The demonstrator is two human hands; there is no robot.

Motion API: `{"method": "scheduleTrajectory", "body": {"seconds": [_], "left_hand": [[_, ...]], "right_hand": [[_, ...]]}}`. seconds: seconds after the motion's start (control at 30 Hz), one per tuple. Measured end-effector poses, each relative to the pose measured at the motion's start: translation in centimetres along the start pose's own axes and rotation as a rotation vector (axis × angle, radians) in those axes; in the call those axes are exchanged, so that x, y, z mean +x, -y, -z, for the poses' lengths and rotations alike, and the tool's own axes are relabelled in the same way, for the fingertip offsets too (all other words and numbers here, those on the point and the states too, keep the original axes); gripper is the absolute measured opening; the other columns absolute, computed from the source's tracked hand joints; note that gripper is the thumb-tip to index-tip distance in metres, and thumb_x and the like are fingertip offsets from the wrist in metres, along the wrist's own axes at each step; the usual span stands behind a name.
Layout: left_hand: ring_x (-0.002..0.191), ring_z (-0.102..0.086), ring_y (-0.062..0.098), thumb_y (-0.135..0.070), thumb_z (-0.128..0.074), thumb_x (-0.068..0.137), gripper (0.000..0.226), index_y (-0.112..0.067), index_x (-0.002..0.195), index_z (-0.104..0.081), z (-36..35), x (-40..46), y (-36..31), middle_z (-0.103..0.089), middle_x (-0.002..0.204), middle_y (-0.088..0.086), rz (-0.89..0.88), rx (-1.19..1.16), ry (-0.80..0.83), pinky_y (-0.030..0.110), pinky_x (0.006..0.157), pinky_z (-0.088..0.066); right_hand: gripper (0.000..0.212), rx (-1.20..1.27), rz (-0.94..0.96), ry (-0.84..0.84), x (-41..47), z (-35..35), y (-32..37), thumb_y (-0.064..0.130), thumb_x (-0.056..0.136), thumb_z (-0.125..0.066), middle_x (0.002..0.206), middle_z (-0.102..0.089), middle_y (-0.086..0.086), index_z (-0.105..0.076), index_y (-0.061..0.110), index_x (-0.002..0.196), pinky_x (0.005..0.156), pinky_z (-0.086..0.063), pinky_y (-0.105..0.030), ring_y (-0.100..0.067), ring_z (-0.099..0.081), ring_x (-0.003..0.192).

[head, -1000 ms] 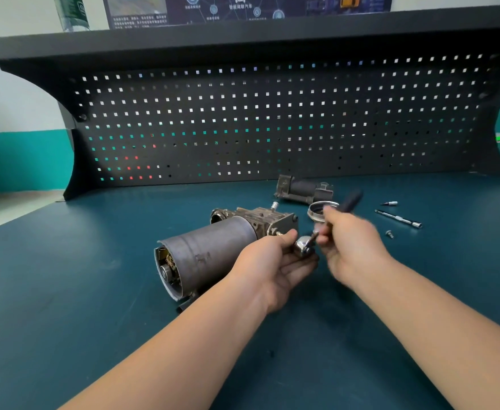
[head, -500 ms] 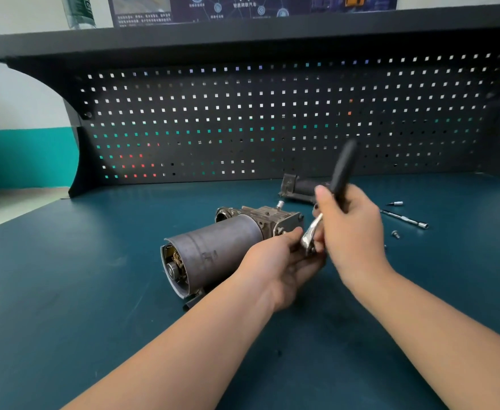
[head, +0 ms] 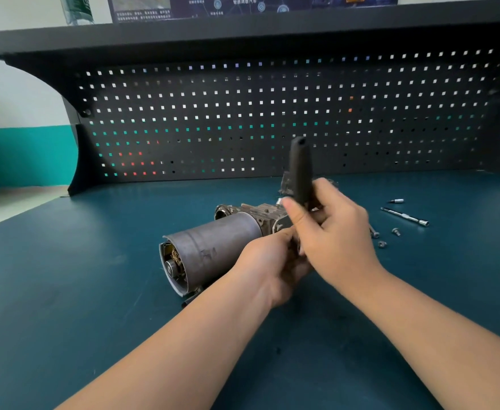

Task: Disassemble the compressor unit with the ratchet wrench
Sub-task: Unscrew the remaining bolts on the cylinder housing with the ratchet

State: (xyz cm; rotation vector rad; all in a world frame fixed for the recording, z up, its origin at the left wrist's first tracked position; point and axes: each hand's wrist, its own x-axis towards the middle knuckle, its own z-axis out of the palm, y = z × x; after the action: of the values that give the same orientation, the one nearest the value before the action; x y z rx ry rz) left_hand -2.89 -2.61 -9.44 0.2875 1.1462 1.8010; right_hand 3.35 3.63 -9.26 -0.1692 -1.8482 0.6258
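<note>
The compressor unit (head: 213, 250) lies on its side on the blue bench, a grey cylinder with its open end toward the lower left and a cast metal head at the far end. My right hand (head: 334, 232) grips the ratchet wrench (head: 301, 170) by its black handle, which stands almost upright. The wrench head is hidden between my two hands. My left hand (head: 272, 261) is curled at the unit's right end, under the wrench head; what its fingers hold is hidden.
A removed dark part (head: 285, 184) lies behind the wrench. To the right lie an extension bar (head: 405, 216), a small bit (head: 396, 200) and several loose bolts (head: 383, 238). A black pegboard (head: 242, 113) closes the back of the bench (head: 65, 291).
My right hand has swung the wrench handle from pointing right and low to nearly upright. My left hand has stayed at the wrench head, which my hands now cover.
</note>
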Motion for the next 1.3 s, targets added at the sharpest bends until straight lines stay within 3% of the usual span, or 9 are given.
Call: {"method": "scheduleTrajectory", "body": {"seconds": [0.07,0.2,0.27,0.47,0.8,0.97,1.07,1.17,1.3], "left_hand": [[0.045,-0.059,0.013,-0.01,-0.046,0.096,0.02,-0.005,0.081,-0.059,-0.1,-0.1,-0.1,-0.059,0.054,0.006,-0.005,-0.03,-0.017,0.024,0.047,-0.055],[0.072,-0.062,0.024,-0.013,-0.051,0.095,0.016,0.002,0.1,-0.056,-0.3,-0.1,0.1,-0.063,0.081,0.017,-0.01,-0.055,-0.038,0.035,0.074,-0.054],[0.075,-0.061,0.025,-0.014,-0.051,0.095,0.016,0.0,0.101,-0.054,-0.3,0.1,0.1,-0.061,0.084,0.018,-0.013,-0.076,-0.063,0.038,0.073,-0.052],[0.072,-0.064,0.022,-0.028,-0.051,0.095,0.028,-0.002,0.1,-0.06,0.2,0.3,-0.2,-0.067,0.086,0.014,-0.041,-0.146,-0.096,0.029,0.063,-0.053],[0.073,-0.064,0.023,-0.021,-0.051,0.096,0.024,0.0,0.088,-0.059,-0.1,-0.1,0.4,-0.066,0.084,0.017,-0.011,-0.086,-0.098,0.03,0.058,-0.052],[0.073,-0.064,0.024,-0.019,-0.048,0.095,0.026,0.003,0.088,-0.06,-0.4,-0.3,0.8,-0.067,0.081,0.017,0.057,0.037,-0.067,0.03,0.061,-0.054],[0.069,-0.065,0.024,-0.019,-0.046,0.094,0.028,0.002,0.085,-0.062,-0.4,-0.2,0.4,-0.069,0.073,0.016,0.035,0.015,-0.065,0.03,0.057,-0.057],[0.069,-0.065,0.023,-0.018,-0.044,0.092,0.029,0.001,0.08,-0.062,-0.2,-0.1,-0.3,-0.069,0.066,0.014,-0.023,-0.023,-0.062,0.028,0.055,-0.056],[0.066,-0.066,0.022,-0.019,-0.044,0.095,0.031,0.002,0.081,-0.062,-0.2,-0.1,-0.7,-0.07,0.064,0.013,-0.073,0.041,-0.038,0.027,0.053,-0.057]], "right_hand": [[0.019,0.191,-0.278,-0.09,0.6,0.0,-0.6,0.031,0.089,-0.06,0.046,-0.053,0.003,-0.055,0.018,0.077,0.045,-0.043,-0.031,-0.013,-0.051,0.036],[0.016,0.712,-1.072,-0.316,1.5,0.2,-2.4,0.013,0.096,-0.053,0.06,-0.049,-0.006,-0.052,0.008,0.082,0.034,-0.038,-0.016,-0.003,-0.046,0.029],[0.016,0.802,-1.211,-0.348,1.3,0.0,-2.7,0.009,0.097,-0.051,0.066,-0.047,-0.006,-0.05,0.007,0.081,0.03,-0.035,-0.011,0.0,-0.044,0.026],[0.018,0.62,-0.948,-0.23,1.9,0.4,-2.3,0.015,0.098,-0.05,0.061,-0.049,-0.006,-0.051,0.009,0.081,0.032,-0.036,-0.014,-0.002,-0.045,0.03],[0.025,0.392,-0.939,-0.187,2.2,1.3,-2.6,0.019,0.096,-0.054,0.06,-0.055,-0.007,-0.053,0.009,0.073,0.03,-0.03,-0.015,-0.004,-0.038,0.026],[0.024,0.168,-0.815,-0.127,2.6,2.0,-2.8,0.028,0.093,-0.057,0.049,-0.056,0.006,-0.061,0.016,0.072,0.047,-0.034,-0.024,-0.002,-0.041,0.033],[0.025,0.267,-0.798,-0.191,2.9,2.0,-2.8,0.025,0.097,-0.051,0.044,-0.047,0.007,-0.054,0.014,0.074,0.047,-0.041,-0.019,0.0,-0.046,0.036],[0.023,0.615,-0.868,-0.285,3.7,2.8,-2.9,0.023,0.1,-0.047,0.039,-0.036,0.007,-0.046,0.014,0.079,0.038,-0.043,-0.022,-0.007,-0.038,0.033],[0.014,0.592,-0.768,0.095,3.9,4.1,-2.8,0.016,0.089,-0.065,0.043,-0.032,0.004,-0.055,0.016,0.08,0.033,-0.025,-0.016,-0.006,-0.024,0.029]]}}
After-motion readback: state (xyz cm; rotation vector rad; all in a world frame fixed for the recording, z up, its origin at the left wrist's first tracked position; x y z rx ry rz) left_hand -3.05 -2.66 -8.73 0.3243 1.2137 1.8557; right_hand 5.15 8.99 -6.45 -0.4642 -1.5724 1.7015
